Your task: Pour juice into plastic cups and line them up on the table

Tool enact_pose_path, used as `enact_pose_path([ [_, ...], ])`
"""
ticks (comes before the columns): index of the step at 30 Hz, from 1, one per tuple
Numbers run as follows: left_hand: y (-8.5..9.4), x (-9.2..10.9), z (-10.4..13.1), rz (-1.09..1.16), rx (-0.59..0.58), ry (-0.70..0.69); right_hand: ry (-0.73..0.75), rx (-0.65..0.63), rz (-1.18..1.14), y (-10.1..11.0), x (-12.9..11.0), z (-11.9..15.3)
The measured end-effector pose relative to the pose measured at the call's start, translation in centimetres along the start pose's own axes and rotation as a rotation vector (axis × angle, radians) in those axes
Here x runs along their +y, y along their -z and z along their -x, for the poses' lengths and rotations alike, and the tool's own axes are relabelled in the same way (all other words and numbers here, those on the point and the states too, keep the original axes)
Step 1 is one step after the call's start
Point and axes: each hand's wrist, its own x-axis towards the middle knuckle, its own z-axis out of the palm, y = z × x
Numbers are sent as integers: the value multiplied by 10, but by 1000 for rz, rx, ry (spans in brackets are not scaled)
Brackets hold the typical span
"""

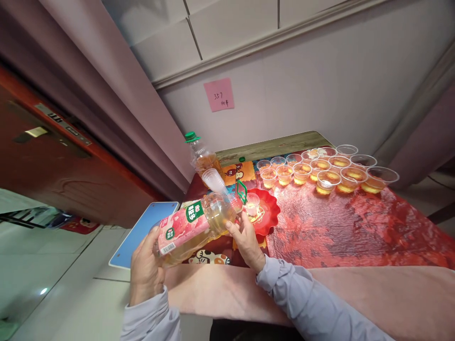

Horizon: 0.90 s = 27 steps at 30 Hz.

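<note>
A large juice bottle [185, 229] with a pink label lies tilted between my hands, its neck sloping down to the right. My left hand [145, 263] is wrapped round the bottle's base. Close to the neck, my right hand [245, 237] grips it with bent fingers. A green handle ring [241, 191] sticks out at the neck. Below the bottle's mouth, a small clear plastic cup [252, 204] stands on a red scalloped plate [272, 215]. Behind the bottle is a stack of clear cups [212, 180].
Several clear cups of yellow drink [329, 179] stand in rows at the back right of the red-covered table [320, 232]. A second, green-capped bottle [201, 154] stands at the back left. A loose green cap [242, 159] lies near the wall. A blue board [142, 232] is at the left.
</note>
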Motion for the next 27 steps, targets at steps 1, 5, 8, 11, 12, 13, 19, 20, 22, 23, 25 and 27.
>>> enact_pose_path([
  [1,0,1,0,0,1,3,1,1,2,0,0,0],
  [5,-1,2,1,15,14,13,-14,-14,-31,0,0,1],
  [8,-1,1,0,20,12,7,-22,-14,-45,-1,-1,2],
  [11,-1,0,-1,18,2,-4,-13,-3,-27,-1,1,1],
  [12,0,0,-2,18,0,-9,-11,0,-22,-1,2,1],
  [13,0,0,-2,17,0,-11,-13,0,-20,0,2,0],
  [19,-3,2,2,26,24,-20,-28,-8,-35,1,4,0],
  [20,-4,4,3,30,25,-21,-27,-5,-28,1,3,0],
  [22,-5,7,7,34,24,-18,-31,0,-6,1,1,0],
  [23,-6,8,8,32,26,-17,-32,4,1,0,0,1],
  [25,-7,11,11,23,34,-20,-34,10,4,0,-2,1],
  [27,-8,12,12,10,37,-24,-34,16,4,0,-3,1],
])
